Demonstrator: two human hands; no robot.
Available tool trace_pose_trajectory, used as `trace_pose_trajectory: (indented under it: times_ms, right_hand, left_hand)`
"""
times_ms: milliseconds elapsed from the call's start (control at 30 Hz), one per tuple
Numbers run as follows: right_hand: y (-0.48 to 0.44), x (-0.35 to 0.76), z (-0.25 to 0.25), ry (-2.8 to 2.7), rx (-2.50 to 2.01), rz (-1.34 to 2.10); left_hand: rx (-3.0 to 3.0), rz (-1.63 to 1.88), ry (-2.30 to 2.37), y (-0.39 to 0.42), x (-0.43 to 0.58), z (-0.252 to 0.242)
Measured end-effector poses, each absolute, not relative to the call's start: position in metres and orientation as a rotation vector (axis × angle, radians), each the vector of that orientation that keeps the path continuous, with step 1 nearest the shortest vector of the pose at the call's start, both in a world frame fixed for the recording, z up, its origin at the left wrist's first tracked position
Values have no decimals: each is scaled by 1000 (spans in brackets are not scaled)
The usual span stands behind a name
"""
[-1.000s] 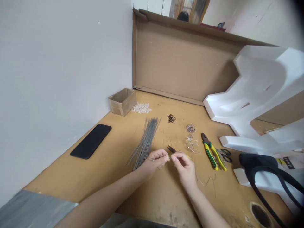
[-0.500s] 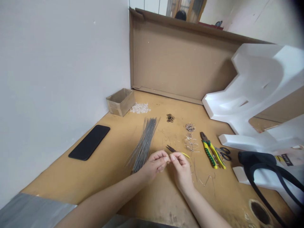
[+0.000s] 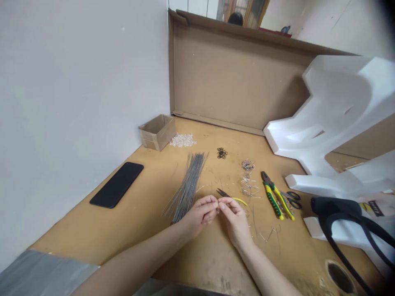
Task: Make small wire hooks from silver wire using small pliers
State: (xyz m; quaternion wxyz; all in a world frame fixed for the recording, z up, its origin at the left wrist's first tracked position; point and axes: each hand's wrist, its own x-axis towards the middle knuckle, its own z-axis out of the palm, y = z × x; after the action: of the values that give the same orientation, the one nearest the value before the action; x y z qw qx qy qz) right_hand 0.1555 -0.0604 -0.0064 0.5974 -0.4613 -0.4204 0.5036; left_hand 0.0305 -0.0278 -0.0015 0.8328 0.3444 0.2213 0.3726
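The left hand (image 3: 204,210) and right hand (image 3: 233,210) meet, both pinching fine wire (image 3: 219,201). Slackened pressure could let it spring loose.

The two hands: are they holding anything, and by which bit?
The left hand and right hand pinch something tiny, probably thin wire, but their fingertips hide which part.
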Motion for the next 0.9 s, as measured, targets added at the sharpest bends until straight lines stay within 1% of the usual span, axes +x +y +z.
trace_pose_trajectory:
  times_ms: [233, 467, 567, 767, 900]
  right_hand:
    - [-63, 155, -9, -939, -1061, 1173]
    - [-63, 157, -6, -995, -1110, 1108]
    - [-64, 159, 1, -1080, -1152, 1005]
    - [-70, 164, 15, -1353, -1144, 682]
    - [-74, 166, 17, -1468, -1124, 578]
  left_hand:
    - [785, 803, 486, -29, 31, -1]
    - [873, 807, 475, -27, 30, -2]
    - [879, 803, 477, -27, 29, -5]
    - [901, 774, 490, -26, 29, -11]
    - [869, 761, 427, -25, 29, -12]
